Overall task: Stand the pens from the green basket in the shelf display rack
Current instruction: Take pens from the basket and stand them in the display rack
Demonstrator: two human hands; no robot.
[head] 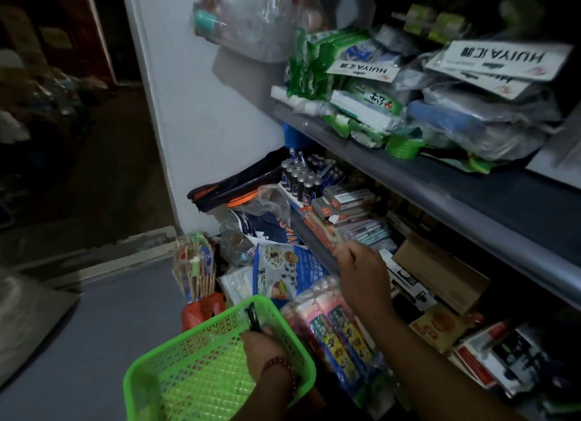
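The green plastic basket [201, 367] is at the bottom of the head view, tilted toward me. My left hand [264, 348], with a bead bracelet at the wrist, reaches into it and grips a few dark pens [252, 318] that stick up near the basket's far rim. My right hand [361, 269] is higher and to the right, at the front edge of the lower shelf, knuckles up and fingers curled. What its fingers hold is hidden. Just beyond its fingertips sits a tray of packed pens [367, 232].
Ink bottles [298, 181] and blue pens [327, 169] stand at the back left of the lower shelf, with small boxes [345, 200] beside them. Snack packets [339, 335] and a blue bag [283, 266] are piled below. The upper shelf [408, 175] holds tissue packs and bagged goods.
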